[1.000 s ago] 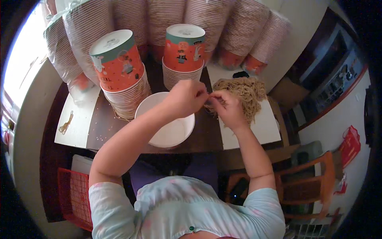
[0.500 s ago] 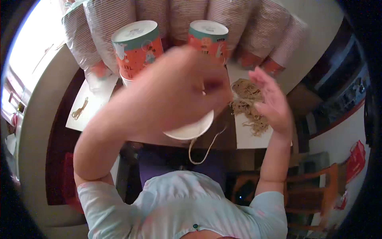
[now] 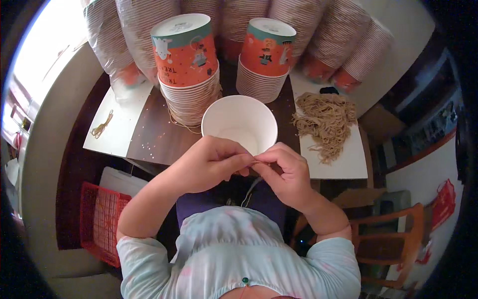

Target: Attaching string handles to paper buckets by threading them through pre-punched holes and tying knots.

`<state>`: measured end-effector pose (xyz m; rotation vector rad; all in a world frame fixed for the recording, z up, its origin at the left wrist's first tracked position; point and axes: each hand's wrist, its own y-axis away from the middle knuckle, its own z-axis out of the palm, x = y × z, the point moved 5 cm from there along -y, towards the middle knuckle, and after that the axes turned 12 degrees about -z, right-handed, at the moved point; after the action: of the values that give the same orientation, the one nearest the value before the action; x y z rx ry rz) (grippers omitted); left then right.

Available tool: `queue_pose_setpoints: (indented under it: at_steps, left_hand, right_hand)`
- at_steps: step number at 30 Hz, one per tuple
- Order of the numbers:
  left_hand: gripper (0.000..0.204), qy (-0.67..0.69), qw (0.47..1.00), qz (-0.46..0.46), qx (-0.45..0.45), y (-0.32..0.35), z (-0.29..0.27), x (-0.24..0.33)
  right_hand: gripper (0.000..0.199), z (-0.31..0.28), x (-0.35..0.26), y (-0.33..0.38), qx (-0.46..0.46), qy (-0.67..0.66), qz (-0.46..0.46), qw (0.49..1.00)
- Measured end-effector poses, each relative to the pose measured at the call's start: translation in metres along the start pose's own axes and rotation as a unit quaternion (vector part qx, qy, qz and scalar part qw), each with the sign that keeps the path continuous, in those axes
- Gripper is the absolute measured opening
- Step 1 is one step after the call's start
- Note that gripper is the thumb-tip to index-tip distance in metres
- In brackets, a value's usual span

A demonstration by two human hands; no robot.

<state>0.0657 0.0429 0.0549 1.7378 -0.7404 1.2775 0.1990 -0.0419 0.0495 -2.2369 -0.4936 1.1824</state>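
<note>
A white paper bucket (image 3: 235,118) stands with its mouth up at the near edge of the brown table. At its near rim my left hand (image 3: 219,163) and my right hand (image 3: 288,173) meet, thumbs and forefingers pinched together. They grip a thin tan cord (image 3: 248,193), whose tail hangs down in front of my lap. The fingers hide how the cord runs at the rim. Behind the bucket rise two stacks of upside-down orange and green paper buckets, the left stack (image 3: 185,62) taller and nearer than the right stack (image 3: 268,56).
A heap of tan cords (image 3: 326,122) lies on the white board at right. A small cord bundle (image 3: 102,124) rests on the left board. Several plastic-wrapped bucket stacks (image 3: 244,20) line the back. A red basket (image 3: 102,219) and a wooden chair (image 3: 388,241) flank me below.
Both hands have come down and together at the bucket's near rim. The left has dropped from in front of the stacks, the right has moved inward, and both now pinch the cord.
</note>
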Motion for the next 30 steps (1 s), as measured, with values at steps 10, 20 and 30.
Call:
queue_pose_setpoints:
  at_steps: [10,20,30]
  left_hand:
    - [0.028,0.079,0.996,-0.051,-0.012,-0.004,-0.002,-0.033]
    - [0.017,0.042,0.998,-0.012,0.036,-0.006,-0.003,-0.033]
    - [0.011,0.063,0.995,0.021,0.076,0.005,0.000,-0.039]
  right_hand:
    - [0.017,0.008,0.002,0.003,0.003,0.091,-0.097,0.991]
    - [0.022,0.012,-0.003,-0.001,0.001,0.080,-0.089,0.993]
    - [0.017,0.018,-0.008,0.004,-0.062,0.148,-0.148,0.976]
